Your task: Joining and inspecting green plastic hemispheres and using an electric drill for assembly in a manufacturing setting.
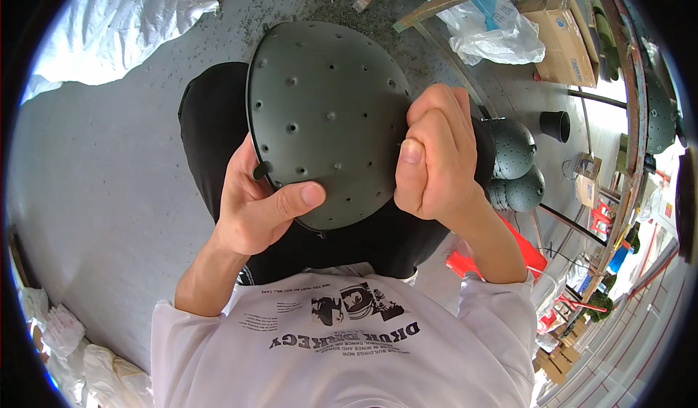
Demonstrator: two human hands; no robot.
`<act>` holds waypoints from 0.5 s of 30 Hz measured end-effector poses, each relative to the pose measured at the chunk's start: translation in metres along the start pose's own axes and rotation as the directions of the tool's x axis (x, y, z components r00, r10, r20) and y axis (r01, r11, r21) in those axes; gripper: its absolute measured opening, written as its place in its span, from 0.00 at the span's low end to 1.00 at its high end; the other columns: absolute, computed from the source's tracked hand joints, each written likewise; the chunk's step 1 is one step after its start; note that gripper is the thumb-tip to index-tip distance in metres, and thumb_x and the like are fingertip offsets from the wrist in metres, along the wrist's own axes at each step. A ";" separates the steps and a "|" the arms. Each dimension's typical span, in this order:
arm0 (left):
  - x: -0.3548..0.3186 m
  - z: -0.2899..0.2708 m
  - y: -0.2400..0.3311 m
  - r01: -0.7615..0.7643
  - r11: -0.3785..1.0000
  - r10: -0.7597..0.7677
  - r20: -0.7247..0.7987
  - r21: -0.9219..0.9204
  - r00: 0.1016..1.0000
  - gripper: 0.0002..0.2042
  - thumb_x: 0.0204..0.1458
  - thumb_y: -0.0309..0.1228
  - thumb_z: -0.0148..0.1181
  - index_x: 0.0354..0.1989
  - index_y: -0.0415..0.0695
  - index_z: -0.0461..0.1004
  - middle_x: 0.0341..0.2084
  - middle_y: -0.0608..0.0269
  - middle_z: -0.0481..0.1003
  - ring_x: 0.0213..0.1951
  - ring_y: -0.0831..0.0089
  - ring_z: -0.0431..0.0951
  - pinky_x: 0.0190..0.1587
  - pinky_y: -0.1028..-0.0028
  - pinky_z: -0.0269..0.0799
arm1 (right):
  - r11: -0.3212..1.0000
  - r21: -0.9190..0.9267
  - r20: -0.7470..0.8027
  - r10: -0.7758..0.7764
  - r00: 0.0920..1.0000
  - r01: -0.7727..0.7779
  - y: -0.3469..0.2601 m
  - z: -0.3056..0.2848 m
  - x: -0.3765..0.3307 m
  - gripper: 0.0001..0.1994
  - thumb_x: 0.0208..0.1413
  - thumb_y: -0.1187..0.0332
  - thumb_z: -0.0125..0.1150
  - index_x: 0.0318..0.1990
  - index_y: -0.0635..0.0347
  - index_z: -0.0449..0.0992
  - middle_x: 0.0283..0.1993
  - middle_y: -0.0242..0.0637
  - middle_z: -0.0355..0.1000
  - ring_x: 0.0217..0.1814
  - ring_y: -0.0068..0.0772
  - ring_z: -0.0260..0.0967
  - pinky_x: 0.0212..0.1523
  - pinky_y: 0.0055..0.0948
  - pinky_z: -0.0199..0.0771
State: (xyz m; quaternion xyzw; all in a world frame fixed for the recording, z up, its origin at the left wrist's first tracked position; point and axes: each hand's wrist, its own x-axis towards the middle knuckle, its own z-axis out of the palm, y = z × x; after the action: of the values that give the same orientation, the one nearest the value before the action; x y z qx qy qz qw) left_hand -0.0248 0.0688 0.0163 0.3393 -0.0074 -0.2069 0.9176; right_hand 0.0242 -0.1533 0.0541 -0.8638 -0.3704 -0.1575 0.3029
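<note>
White short-sleeved T-shirt (pixel 320 382) cloth is nearest the camera, its dark print upside down in view. Beyond it, above the black-trousered lap (pixel 212 117), is a dark green perforated plastic dome shell (pixel 342 135). The left hand (pixel 254 208) grasps its rim, thumb pressed over the outer wall; the right hand (pixel 440 153) is clenched against the opposite side — whether anything is pinched inside, I cannot tell. If the left thumb slipped while the right fist pushed, the shell could pivot and drop to the grey floor (pixel 109 168); uneven force might bend the wall. The bulge points right and up toward the camera, the rim left — the longer axis runs away from the torso.
</note>
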 end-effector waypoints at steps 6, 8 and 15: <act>0.000 0.000 -0.003 -0.027 0.998 0.026 -0.006 -0.057 1.000 0.29 0.52 0.19 0.65 0.62 0.35 0.61 0.52 0.52 0.73 0.54 0.64 0.75 0.57 0.63 0.73 | 0.999 0.035 0.010 0.032 0.999 -0.032 -0.001 0.000 0.002 0.06 0.46 0.74 0.56 0.29 0.60 0.64 0.32 0.42 0.62 0.32 0.42 0.61 0.40 0.39 0.58; 0.000 0.000 -0.003 -0.021 0.999 0.021 0.008 -0.047 1.000 0.28 0.52 0.19 0.65 0.62 0.35 0.62 0.52 0.52 0.73 0.53 0.64 0.76 0.57 0.63 0.73 | 0.998 0.046 0.003 0.042 0.999 -0.042 -0.001 0.001 0.002 0.06 0.46 0.74 0.56 0.29 0.60 0.64 0.32 0.42 0.62 0.32 0.42 0.61 0.41 0.40 0.58; 0.001 0.001 -0.004 -0.015 0.998 0.016 0.010 -0.054 1.000 0.27 0.52 0.18 0.64 0.61 0.34 0.62 0.51 0.51 0.74 0.52 0.63 0.76 0.56 0.64 0.73 | 0.991 0.070 0.013 0.110 0.994 -0.110 -0.004 0.003 0.000 0.06 0.47 0.75 0.55 0.30 0.61 0.64 0.33 0.42 0.61 0.34 0.43 0.61 0.43 0.40 0.58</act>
State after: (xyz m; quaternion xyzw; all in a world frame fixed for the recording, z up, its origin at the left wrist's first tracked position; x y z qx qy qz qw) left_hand -0.0251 0.0647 0.0146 0.3132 -0.0093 -0.2016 0.9280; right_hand 0.0216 -0.1494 0.0534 -0.8725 -0.3290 -0.1233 0.3396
